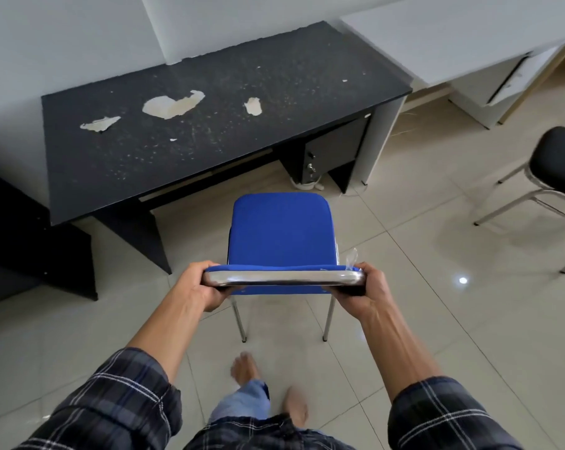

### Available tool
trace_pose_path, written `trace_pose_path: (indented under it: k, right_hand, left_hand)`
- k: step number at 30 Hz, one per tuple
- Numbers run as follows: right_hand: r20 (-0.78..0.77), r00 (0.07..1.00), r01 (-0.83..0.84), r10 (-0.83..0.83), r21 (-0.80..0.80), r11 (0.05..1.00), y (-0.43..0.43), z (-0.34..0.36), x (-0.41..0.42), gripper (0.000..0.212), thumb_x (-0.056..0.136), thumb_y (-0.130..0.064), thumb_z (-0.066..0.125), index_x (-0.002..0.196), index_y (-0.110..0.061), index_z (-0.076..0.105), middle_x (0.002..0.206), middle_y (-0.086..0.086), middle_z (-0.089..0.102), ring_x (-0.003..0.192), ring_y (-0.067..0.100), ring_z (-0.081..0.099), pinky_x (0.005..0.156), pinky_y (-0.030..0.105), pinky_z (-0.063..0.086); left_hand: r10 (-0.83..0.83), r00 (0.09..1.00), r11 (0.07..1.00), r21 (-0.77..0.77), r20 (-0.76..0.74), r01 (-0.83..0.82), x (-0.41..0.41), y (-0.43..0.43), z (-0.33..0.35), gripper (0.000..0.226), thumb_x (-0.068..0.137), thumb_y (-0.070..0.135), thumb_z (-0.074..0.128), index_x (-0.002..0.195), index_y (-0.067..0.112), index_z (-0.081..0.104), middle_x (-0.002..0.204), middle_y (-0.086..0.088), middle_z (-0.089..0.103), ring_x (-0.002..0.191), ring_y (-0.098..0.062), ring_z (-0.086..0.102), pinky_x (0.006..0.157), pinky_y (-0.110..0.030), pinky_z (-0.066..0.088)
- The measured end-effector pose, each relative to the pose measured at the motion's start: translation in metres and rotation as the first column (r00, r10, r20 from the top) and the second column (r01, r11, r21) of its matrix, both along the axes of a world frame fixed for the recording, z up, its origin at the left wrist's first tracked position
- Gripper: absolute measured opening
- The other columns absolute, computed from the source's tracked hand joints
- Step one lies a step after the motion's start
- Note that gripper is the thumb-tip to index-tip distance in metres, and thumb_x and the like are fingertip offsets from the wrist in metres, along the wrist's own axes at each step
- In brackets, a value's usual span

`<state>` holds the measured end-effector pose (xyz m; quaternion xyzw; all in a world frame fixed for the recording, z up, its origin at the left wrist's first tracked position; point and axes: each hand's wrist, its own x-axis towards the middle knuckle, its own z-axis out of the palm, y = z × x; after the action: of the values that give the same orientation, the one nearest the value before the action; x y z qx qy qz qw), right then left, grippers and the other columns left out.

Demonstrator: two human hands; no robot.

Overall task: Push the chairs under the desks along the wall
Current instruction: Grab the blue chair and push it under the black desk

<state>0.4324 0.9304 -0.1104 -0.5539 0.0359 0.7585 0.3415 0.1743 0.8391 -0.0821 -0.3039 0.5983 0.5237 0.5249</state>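
Observation:
A blue chair (281, 228) with a chrome frame stands on the tiled floor in front of a black desk (209, 125) set against the wall. Its seat points toward the desk's knee space and its front edge lies just short of the desk's edge. My left hand (200, 289) grips the left end of the chrome top rail of the backrest. My right hand (362, 287) grips the right end of the same rail. A second chair (553, 164) with a black seat stands at the right edge, in front of a white desk (453, 43).
The black desk's top has peeled patches and a drawer unit (333, 151) under its right side. A low dark cabinet (31, 241) stands at the left. Pale floor tiles (436, 303) lie around the chair. My bare feet (245, 368) are behind the blue chair.

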Motion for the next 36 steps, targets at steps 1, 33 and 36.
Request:
trace_pose_path:
  k: [1,33,36]
  right_hand:
    - [-0.005,1.0,-0.024,0.024,0.004,1.0,0.005,0.0,-0.01,0.028,0.081,-0.004,0.05,0.107,0.004,0.058,0.106,0.024,0.066,0.098,0.042,0.065,0.072,0.058,0.057]
    - [-0.031,0.932,-0.36,0.362,0.049,0.931,0.157,-0.02,-0.34,0.025,0.077,-0.004,0.052,0.099,0.005,0.059,0.077,0.028,0.072,0.067,0.046,0.072,0.063,0.06,0.059]
    - [-0.006,0.919,-0.393,0.393,0.043,0.919,0.176,-0.02,-0.355,0.024,0.079,-0.005,0.054,0.1,0.004,0.058,0.079,0.028,0.072,0.068,0.047,0.072,0.068,0.064,0.058]
  left_hand:
    - [0.015,1.0,1.0,0.001,-0.004,-0.015,-0.009,0.0,-0.001,0.024,0.07,-0.009,0.058,0.093,-0.003,0.06,0.099,-0.024,0.064,0.083,-0.051,0.064,0.071,-0.064,0.054]
    - [0.426,0.905,0.904,0.037,0.013,-0.426,-0.285,0.058,-0.012,0.028,0.069,-0.009,0.059,0.094,0.003,0.063,0.104,-0.019,0.067,0.088,-0.041,0.069,0.057,-0.057,0.058]
    - [0.461,0.887,0.886,0.042,0.034,-0.462,-0.295,0.072,-0.012,0.024,0.068,-0.009,0.06,0.09,0.002,0.062,0.102,-0.019,0.068,0.086,-0.041,0.069,0.047,-0.056,0.055]
